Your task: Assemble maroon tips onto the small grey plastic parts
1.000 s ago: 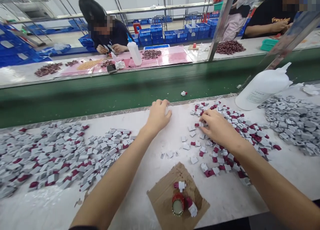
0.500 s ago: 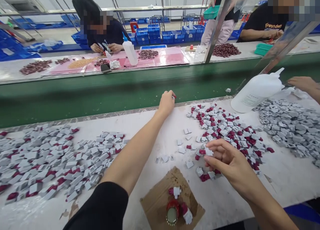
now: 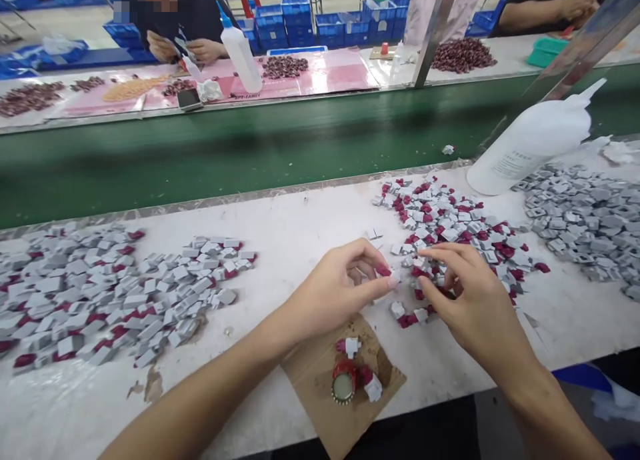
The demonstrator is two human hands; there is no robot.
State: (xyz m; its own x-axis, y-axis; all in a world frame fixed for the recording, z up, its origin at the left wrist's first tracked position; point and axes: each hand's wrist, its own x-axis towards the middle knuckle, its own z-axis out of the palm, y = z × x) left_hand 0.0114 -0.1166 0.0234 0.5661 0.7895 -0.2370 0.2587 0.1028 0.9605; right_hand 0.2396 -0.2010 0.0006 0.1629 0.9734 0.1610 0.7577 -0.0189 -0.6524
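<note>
My left hand (image 3: 345, 280) pinches a small maroon and white piece (image 3: 384, 271) between thumb and fingers, above the table's middle. Facing it, my right hand (image 3: 463, 280) has thumb and fingertips curled around a maroon and white piece (image 3: 417, 271) at the near edge of the mixed pile (image 3: 465, 236). The two hands are close but apart. Below them lies a brown cardboard square (image 3: 345, 407), bearing a red bottle cap (image 3: 343, 388) and two maroon and white pieces (image 3: 371, 384). To the left spreads a large pile of grey and maroon pieces (image 3: 100, 287).
A big white bottle (image 3: 530, 147) leans at the right, beside a heap of grey pieces (image 3: 590, 220). A green belt (image 3: 225, 160) crosses beyond the table. Across it, people work near a squeeze bottle (image 3: 241, 53) and a metal post (image 3: 435, 33).
My left hand has come back from the green belt's edge towards my right hand. The view has tilted down. The neighbouring hand at the far right is out of view.
</note>
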